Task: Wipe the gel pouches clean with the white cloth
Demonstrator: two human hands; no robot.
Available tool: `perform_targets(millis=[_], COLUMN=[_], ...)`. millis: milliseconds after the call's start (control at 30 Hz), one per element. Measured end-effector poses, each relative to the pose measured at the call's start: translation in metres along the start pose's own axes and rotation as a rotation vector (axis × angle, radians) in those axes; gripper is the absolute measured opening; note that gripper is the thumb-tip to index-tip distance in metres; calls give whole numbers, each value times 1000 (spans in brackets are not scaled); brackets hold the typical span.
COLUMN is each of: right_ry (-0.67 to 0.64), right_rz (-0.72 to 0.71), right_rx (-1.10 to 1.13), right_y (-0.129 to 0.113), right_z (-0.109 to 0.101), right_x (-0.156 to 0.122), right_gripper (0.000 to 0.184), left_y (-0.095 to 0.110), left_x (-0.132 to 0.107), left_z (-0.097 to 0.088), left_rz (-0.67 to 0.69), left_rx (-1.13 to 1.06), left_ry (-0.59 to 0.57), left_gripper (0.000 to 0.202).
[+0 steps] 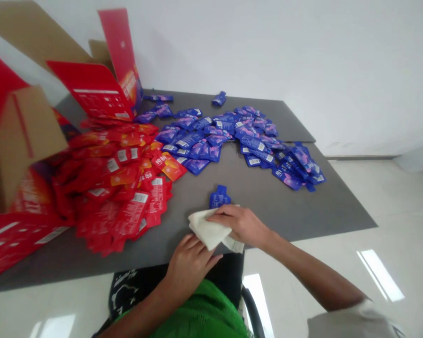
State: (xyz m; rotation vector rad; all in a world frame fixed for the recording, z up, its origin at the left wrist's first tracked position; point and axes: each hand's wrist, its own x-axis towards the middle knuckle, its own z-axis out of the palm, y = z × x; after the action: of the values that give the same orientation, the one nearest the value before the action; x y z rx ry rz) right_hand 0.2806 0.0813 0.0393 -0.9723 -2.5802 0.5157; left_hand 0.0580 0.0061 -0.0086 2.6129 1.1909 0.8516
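white cloth (209, 229), folded into a thick pad, is gripped between both hands: right hand (239, 224) presses over the top, left hand (188, 267) cups the near edge. blue sachet (220, 197) lies just beyond at 12 o'clock on the grey worktop (268, 206); red sachets (120, 202) heap at 10 o'clock.

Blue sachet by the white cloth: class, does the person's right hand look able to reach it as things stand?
Probably yes. The right hand lies on the white cloth; the blue sachet sits just beyond it on the grey table, nothing between them.
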Motion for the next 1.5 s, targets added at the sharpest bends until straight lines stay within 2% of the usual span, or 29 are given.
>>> perform_targets(millis=[133, 200, 300, 367, 433, 533, 633, 700, 800, 900, 967, 1067, 1167, 1233, 1300, 1367, 1433, 1500], right_ry=[62, 109, 148, 83, -3, -5, 51, 96, 160, 54, -5, 24, 21, 37, 83, 105, 49, -24], right_rz=[245, 306, 222, 105, 29, 92, 253, 281, 202, 71, 40, 148, 287, 314, 284, 218, 129, 74], right_rx=[-115, -185, -123, -43, 8, 10, -119, -170, -113, -53, -10, -16, -160, -214, -202, -150, -103, -61], right_y=[41, 49, 30, 8, -3, 12, 41, 44, 18, -14, -17, 10, 42, 47, 35, 12, -11, -24], right_z=[-14, -25, -26, -17, -6, 0, -13, -24, -27, -12, -1, 3, -13, -26, -32, -29, -19, -7], right_x=[19, 23, 12, 1, -5, 7, 30, 36, 23, 2, -3, 13, 38, 45, 40, 25, 9, -2], right_gripper=[45, 45, 48, 46, 42, 43, 44, 44, 48, 46, 44, 44, 43, 44, 48, 49, 46, 42], left_y=[0, -1, -2, -2, -2, -2, -3, -3, -2, -1, -1, -2, -2, -3, -3, -3, -2, -2], left_x=[4, 5, 3, 1, 0, 1, 4, 5, 4, 2, 3, 4, 5, 5, 4, 3, 2, 1], left_z=[-3, -4, -3, -2, -2, -3, -4, -5, -5, -5, -5, -6, -6, -5, -4, -4, -3, -4], left_rz=[53, 51, 40, 14, -18, 3, 43, 38, 19, -31, -48, -1, 21, 16, 16, 9, -20, -51], left_rx=[-30, -38, -56, -59, -53, -60, -69, -71, -81, -71, -68, -90, -99, -92, -89, -85, -70, -52], left_ry=[17, 28, 28, 21, 13, 2, 8, 9, 9, 26, 20, -4, -7, 0, 4, 0, 3, 11], left_gripper=[33, 33, 33, 30, 29, 29, 30, 30, 30, 27, 28, 29, 30, 30, 30, 29, 25, 25])
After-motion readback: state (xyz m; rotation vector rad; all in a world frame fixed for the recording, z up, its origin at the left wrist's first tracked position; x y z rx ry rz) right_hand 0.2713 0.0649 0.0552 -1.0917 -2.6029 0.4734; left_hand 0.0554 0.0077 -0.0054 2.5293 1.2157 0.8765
